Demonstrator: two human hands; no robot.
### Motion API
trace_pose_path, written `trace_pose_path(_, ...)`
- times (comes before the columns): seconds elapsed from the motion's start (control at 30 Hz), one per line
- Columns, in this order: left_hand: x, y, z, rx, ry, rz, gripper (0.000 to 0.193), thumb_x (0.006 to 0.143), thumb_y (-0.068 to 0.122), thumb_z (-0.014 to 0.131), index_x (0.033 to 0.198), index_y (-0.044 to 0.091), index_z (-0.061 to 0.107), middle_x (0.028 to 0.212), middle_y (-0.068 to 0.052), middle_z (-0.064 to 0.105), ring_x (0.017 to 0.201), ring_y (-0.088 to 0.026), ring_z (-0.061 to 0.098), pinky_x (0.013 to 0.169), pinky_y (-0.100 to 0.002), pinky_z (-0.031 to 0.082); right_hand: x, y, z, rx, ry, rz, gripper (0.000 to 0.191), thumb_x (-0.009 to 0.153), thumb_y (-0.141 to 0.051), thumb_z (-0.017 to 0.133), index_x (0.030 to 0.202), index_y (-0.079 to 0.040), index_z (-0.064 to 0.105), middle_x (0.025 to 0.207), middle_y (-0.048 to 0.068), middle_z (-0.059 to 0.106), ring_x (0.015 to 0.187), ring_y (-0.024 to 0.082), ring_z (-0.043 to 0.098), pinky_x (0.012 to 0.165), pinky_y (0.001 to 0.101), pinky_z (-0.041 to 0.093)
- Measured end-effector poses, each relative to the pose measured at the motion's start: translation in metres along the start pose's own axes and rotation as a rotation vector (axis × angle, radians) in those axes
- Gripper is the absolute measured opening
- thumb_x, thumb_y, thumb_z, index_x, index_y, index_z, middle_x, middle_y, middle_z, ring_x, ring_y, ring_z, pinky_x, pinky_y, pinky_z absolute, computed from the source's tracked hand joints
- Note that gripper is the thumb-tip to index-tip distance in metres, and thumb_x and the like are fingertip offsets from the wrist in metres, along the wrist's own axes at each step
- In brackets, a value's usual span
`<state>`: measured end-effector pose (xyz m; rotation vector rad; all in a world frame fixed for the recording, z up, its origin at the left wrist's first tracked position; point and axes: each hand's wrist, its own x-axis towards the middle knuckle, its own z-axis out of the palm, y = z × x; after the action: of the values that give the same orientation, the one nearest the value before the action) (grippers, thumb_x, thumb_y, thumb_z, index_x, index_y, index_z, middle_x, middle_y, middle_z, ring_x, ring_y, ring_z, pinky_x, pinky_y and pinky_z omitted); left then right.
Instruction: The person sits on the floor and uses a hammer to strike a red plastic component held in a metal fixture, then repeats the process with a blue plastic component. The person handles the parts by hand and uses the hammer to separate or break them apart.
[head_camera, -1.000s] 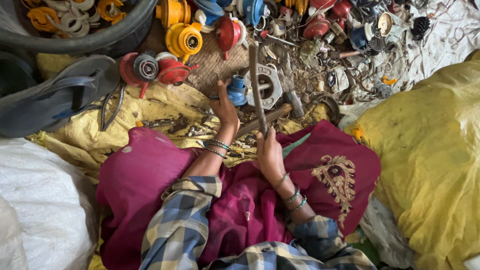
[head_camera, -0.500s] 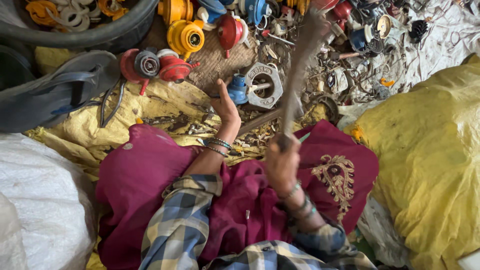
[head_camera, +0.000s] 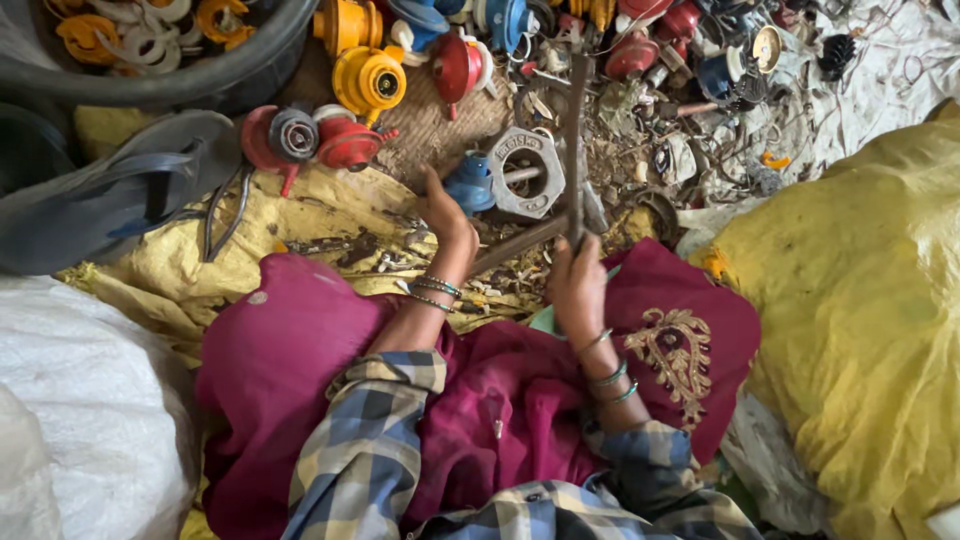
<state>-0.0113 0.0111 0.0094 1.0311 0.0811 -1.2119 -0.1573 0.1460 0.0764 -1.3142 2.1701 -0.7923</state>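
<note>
From where I watch, a yellow sack (head_camera: 860, 330) fills three o'clock and a white sack (head_camera: 90, 420) eight o'clock; a grey sandal (head_camera: 110, 195) lies at ten; a maroon cloth (head_camera: 480, 400) covers the lap at six; red and yellow metal parts (head_camera: 370, 80) crowd twelve; the right hand (head_camera: 578, 290), just right of centre, is clenched around a dark metal rod (head_camera: 574, 150) standing upright; the left hand (head_camera: 445, 215) presses on a blue part (head_camera: 470, 185) beside a grey ring-shaped casting (head_camera: 527, 172); its fingers' grip I cannot tell.
</note>
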Motion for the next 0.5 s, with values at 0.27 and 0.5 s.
trace_pose_path(0.27, 0.013, 0.007, 0.006, -0.461, -0.349, -0.265, 0.037, 0.107, 0.037, 0.053, 0.114, 0.003, 0.065, 0.106, -0.012, 0.074, 0.098, -0.023, 0.071, 0.095, -0.041, 0.056, 0.045, 0.046, -0.004, 0.298, 0.125, 0.173, 0.021, 0.098, -0.013, 0.063, 0.112, 0.0, 0.054, 0.077, 0.01, 0.063, 0.052, 0.016, 0.06, 0.042, 0.0331, 0.048)
trace_pose_path(0.5, 0.017, 0.006, 0.009, -0.242, -0.411, -0.158, 0.042, 0.108, 0.038, 0.053, 0.101, 0.0, 0.072, 0.098, -0.012, 0.074, 0.089, -0.021, 0.071, 0.087, -0.037, 0.057, 0.05, 0.058, 0.002, 0.784, -0.003, 0.31, 0.014, 0.102, -0.017, 0.06, 0.106, -0.005, 0.054, 0.081, 0.002, 0.06, 0.056, 0.013, 0.059, 0.049, 0.0277, 0.051)
